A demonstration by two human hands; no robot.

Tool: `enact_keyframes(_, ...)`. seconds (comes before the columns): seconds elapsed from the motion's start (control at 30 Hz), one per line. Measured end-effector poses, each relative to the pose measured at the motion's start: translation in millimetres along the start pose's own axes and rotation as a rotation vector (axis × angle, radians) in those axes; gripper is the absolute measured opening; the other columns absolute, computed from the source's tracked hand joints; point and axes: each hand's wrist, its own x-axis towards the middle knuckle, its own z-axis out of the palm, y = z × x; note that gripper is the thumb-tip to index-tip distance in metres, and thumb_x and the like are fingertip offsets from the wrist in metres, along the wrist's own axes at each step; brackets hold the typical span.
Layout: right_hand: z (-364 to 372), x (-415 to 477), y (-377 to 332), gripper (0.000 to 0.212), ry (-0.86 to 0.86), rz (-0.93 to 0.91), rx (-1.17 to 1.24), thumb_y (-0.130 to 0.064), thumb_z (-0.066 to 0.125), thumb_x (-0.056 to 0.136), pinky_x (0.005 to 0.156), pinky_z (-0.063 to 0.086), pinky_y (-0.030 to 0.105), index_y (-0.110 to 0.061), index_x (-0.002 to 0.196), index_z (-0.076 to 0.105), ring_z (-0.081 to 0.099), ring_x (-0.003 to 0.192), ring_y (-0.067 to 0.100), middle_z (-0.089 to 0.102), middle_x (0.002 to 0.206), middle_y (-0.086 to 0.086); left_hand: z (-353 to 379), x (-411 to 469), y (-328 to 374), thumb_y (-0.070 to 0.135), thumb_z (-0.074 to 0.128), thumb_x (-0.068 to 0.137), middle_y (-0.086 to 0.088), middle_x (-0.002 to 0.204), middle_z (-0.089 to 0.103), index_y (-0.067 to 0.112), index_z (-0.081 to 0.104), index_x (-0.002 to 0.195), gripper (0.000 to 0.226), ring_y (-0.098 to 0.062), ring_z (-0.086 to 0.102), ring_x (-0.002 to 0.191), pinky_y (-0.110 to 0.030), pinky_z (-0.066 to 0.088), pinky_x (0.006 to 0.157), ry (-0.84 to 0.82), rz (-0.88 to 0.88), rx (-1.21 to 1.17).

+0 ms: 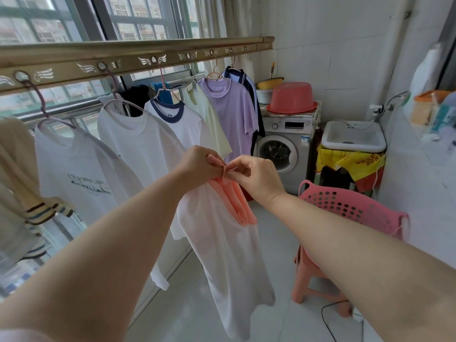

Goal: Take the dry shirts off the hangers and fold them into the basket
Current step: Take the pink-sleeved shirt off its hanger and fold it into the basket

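Observation:
I hold a white shirt with an orange-pink collar part (229,243) in mid-air, off the rail. My left hand (197,164) grips its top together with a pink hanger (223,169). My right hand (256,174) pinches the hanger's hook from the right. The shirt hangs down below both hands. Several more shirts hang on hangers from the brass drying rail (138,55): white ones (138,144), a pale yellow one (209,119) and a lilac one (232,114). The pink perforated basket (350,203) stands on a pink stool (313,280) to my right.
A washing machine (281,149) with a red basin (291,97) on top stands at the back. A white sink (352,137) is beside it. A counter with bottles runs along the right wall. A black cable (330,319) lies on the tiled floor.

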Motion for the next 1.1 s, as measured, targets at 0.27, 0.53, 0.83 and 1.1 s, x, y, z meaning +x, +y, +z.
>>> enact_keyframes(0.27,-7,-2,-2,0.017,0.004,-0.012,-0.109,-0.043,0.063,0.085,0.065,0.057,0.033,-0.028,0.078,0.062,0.064,0.063,0.006,0.066,0.067,-0.013,1,3,-4,0.011,0.073,0.073,-0.006,0.068,0.066,0.014,0.073,0.074,0.003,-0.014,0.058,0.063,-0.029,0.053,0.063,0.033,-0.019,0.022)
enact_keyframes(0.53,-41,-8,24,0.008,0.125,0.26,-0.4,-0.036,0.064,0.084,0.057,0.043,0.02,-0.033,0.076,0.066,0.061,0.075,0.004,0.063,0.072,-0.016,-2,2,-5,0.012,0.069,0.074,-0.001,0.07,0.067,0.018,0.073,0.073,0.007,-0.014,0.06,0.068,-0.032,0.053,0.072,0.072,-0.025,0.062)
enact_keyframes(0.83,-55,-18,46,0.015,0.014,0.417,-0.343,-0.035,0.059,0.089,0.091,0.048,0.036,-0.032,0.086,0.074,0.058,0.111,0.014,0.07,0.108,-0.009,-1,-1,-6,0.014,0.069,0.074,0.0,0.072,0.068,0.02,0.073,0.074,0.007,-0.015,0.063,0.072,-0.032,0.055,0.071,0.072,-0.043,0.114)
enact_keyframes(1.1,-39,-9,20,0.072,-0.202,0.393,-0.076,-0.032,0.073,0.08,0.097,0.039,0.024,-0.022,0.143,0.04,0.051,0.123,0.011,0.055,0.134,-0.004,1,-5,1,0.013,0.071,0.072,0.004,0.067,0.066,0.024,0.07,0.069,0.011,-0.011,0.06,0.065,-0.022,0.048,0.058,0.028,-0.04,0.109)
